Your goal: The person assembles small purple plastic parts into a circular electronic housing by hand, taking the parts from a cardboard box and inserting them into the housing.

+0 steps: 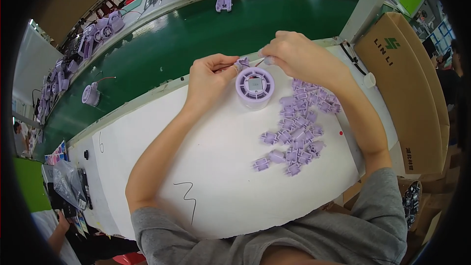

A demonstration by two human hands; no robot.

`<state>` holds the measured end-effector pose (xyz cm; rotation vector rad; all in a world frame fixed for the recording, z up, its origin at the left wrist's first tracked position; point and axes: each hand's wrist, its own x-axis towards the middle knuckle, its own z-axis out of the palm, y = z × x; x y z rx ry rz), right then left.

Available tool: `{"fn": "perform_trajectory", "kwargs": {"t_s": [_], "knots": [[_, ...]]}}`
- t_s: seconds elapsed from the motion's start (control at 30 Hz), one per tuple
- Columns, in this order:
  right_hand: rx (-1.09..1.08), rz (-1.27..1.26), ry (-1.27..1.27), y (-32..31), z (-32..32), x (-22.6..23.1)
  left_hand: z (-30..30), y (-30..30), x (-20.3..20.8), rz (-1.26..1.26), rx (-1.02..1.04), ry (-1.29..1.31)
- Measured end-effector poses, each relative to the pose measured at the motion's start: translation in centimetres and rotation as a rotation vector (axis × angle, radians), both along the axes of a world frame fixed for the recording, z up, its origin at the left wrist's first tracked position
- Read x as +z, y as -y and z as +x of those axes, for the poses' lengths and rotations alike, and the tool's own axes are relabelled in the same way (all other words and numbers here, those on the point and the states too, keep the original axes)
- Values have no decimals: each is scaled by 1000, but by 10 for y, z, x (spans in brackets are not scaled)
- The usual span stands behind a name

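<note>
Lilac clips (297,140): heaped on white paper (221,167).
Round lilac housing (269,87): on the paper, before the hands.
Left hand (208,76): pinched on a small lilac piece (244,62) beside the housing.
Right hand (294,51): fingertips nearly together; cannot tell their hold.
Green belt (171,44): beyond, bearing a lilac shell (224,4).

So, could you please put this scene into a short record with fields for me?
Left hand: pinching a small purple part
Right hand: raised opposite it, fingers bunched; grip too small to tell
Nearest hands: round purple unit with a grey square at its centre
Right of unit: cluster of small purple pieces on white paper
Green surface: bears an elongated purple part and a wired purple unit
Far right: cardboard box
</note>
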<state>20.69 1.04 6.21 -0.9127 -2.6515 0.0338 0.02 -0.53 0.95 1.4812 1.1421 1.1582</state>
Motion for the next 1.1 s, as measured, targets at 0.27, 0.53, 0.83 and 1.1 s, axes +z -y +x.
{"fn": "perform_trajectory", "kwargs": {"t_s": [0.27, 0.53, 0.83, 1.1], "knots": [[151, 434, -69, -15, -10, -22, 6, 7, 5, -234, -9, 218], [127, 366, -378, -17, -20, -40, 11, 12, 0, -264, 89, 390], [70, 77, -384, -12, -22, -39, 11, 11, 5, -271, -18, 376], [49, -79, -410, -9, -25, -34, 12, 8, 5, -287, 5, 358]]}}
